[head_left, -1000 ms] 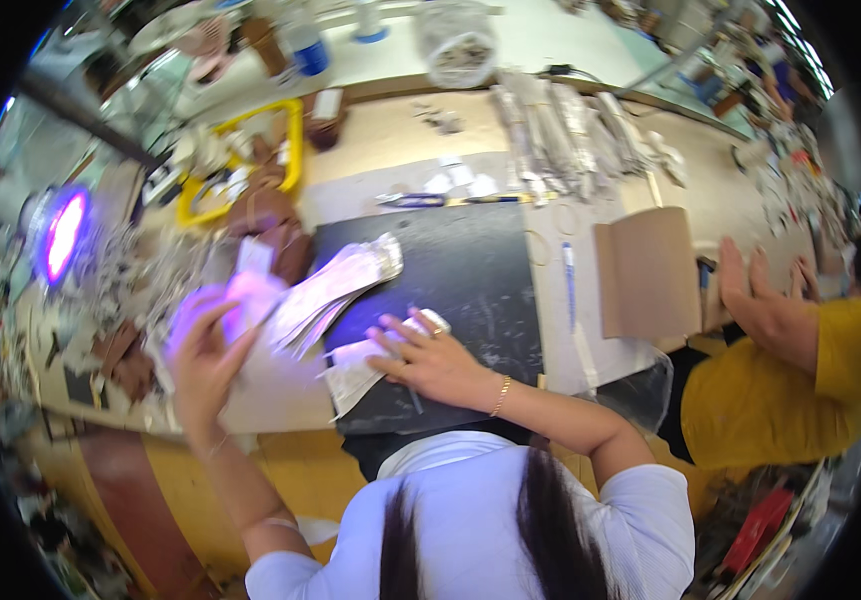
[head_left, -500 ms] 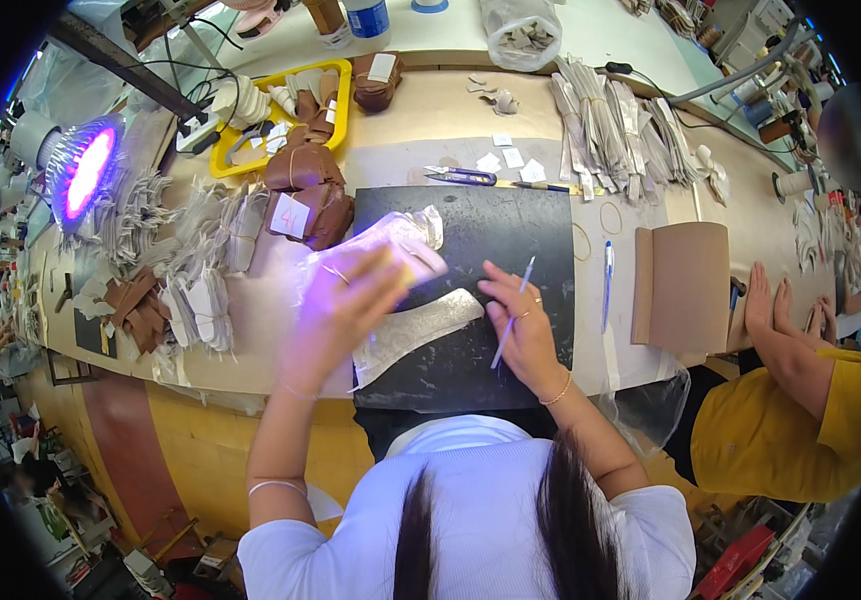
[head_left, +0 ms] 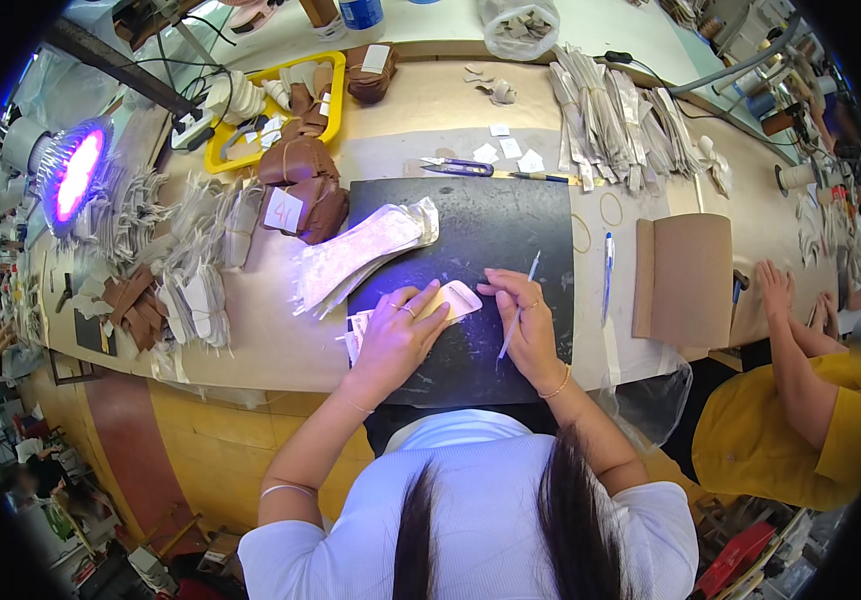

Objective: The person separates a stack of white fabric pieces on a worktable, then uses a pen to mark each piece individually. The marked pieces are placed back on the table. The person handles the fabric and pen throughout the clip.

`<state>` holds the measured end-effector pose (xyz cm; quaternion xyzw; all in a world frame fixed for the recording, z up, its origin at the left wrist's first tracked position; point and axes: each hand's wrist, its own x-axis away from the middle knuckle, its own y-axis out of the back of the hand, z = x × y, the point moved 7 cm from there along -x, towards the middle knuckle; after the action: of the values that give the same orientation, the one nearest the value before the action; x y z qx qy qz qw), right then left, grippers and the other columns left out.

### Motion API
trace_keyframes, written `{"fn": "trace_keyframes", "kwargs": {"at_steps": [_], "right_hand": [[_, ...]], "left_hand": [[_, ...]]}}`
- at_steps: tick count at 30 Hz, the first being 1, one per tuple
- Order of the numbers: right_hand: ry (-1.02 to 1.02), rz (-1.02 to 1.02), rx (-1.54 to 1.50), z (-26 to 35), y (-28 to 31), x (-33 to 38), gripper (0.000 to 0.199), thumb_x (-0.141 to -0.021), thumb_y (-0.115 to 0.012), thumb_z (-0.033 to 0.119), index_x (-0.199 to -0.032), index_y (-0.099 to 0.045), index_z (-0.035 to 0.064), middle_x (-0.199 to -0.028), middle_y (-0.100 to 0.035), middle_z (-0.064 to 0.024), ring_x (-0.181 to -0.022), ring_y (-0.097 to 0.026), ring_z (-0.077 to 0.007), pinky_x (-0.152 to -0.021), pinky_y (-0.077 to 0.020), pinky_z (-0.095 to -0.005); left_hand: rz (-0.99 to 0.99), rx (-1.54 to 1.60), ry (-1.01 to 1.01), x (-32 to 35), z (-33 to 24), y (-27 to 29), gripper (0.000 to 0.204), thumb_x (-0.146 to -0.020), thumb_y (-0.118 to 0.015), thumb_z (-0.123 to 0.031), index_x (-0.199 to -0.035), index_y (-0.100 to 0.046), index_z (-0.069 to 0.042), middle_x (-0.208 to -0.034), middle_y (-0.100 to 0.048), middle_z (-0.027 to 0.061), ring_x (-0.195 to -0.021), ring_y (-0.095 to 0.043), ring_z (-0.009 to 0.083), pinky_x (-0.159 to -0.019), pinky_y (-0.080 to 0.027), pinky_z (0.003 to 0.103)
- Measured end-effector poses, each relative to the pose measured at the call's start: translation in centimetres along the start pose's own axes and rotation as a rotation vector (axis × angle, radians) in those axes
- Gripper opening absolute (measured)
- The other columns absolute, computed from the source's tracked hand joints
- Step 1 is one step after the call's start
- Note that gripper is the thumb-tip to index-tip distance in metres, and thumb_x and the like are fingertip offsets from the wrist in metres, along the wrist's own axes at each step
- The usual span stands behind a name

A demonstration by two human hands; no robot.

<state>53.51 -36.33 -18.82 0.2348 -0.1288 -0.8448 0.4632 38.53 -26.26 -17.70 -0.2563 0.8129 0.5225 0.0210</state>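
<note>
My left hand presses on a pale yellow pattern piece, fingers and thumb around it. Under it lies a light strip-shaped piece, its rounded end showing to the right; the fingers hide most of both. My right hand is closed around a slim pale marking pen, with the fingertips close to that rounded end. Both hands are over a black cutting mat. Beyond my left hand, a stack of silvery strip-shaped pieces overlaps the mat's left edge.
Thread snips and a dark pen-like tool lie past the mat. Brown bundles and a yellow basket stand far left. A blue pen and brown board are right, near a co-worker's hands. A lamp glows at left.
My left hand has come down and to the right, bringing the yellow pattern piece onto the light piece on the mat. The right hand still holds the pen in nearly the same place.
</note>
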Motion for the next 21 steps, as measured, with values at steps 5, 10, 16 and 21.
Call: {"fn": "trace_keyframes", "kwargs": {"at_steps": [5, 10, 16, 21], "right_hand": [[-0.048, -0.032, -0.081, -0.3, 0.2, 0.1, 0.023, -0.104, -0.055, 0.017, -0.122, -0.064, 0.0041, -0.111, -0.071, -0.0119, -0.097, -0.065, -0.0243, -0.094, -0.0436, -0.0345], [-0.096, 0.038, -0.036, 0.3, 0.4, -0.4, 0.027, -0.107, -0.053, 0.023, -0.109, -0.07, 0.0019, -0.107, -0.072, -0.0134, -0.089, -0.068, -0.022, -0.094, -0.0477, -0.0366], [0.116, 0.027, 0.091, 1.2, -1.2, -1.3, 0.015, -0.1, -0.062, 0.013, -0.097, -0.072, 0.0029, -0.092, -0.074, -0.0091, -0.088, -0.069, -0.0254, -0.09, -0.0474, -0.041], [0.185, 0.047, 0.17, 1.9, -1.6, -1.8, 0.007, -0.091, -0.071, 0.012, -0.09, -0.07, 0.0043, -0.092, -0.072, -0.0072, -0.086, -0.067, -0.025, -0.087, -0.0459, -0.0396]], "left_hand": [[-0.008, 0.013, 0.0, 0.1, -0.1, -0.1, 0.029, -0.08, -0.079, -0.015, -0.109, -0.076, -0.01, -0.13, -0.067, 0.011, -0.103, -0.063, 0.0297, -0.088, -0.05, 0.043], [-0.001, -0.006, -0.019, 0.1, -0.2, -0.2, 0.029, -0.082, -0.078, -0.015, -0.111, -0.075, -0.01, -0.132, -0.066, 0.011, -0.101, -0.062, 0.0289, -0.087, -0.049, 0.042], [0.008, -0.031, -0.035, 0.3, -0.2, -0.4, 0.029, -0.083, -0.076, -0.016, -0.111, -0.074, -0.009, -0.132, -0.065, 0.0123, -0.097, -0.061, 0.028, -0.086, -0.047, 0.042], [0.0, -0.046, -0.026, 0.3, -0.3, -0.5, 0.028, -0.084, -0.076, -0.017, -0.111, -0.074, -0.009, -0.133, -0.065, 0.0122, -0.098, -0.061, 0.0274, -0.086, -0.047, 0.041]]}}
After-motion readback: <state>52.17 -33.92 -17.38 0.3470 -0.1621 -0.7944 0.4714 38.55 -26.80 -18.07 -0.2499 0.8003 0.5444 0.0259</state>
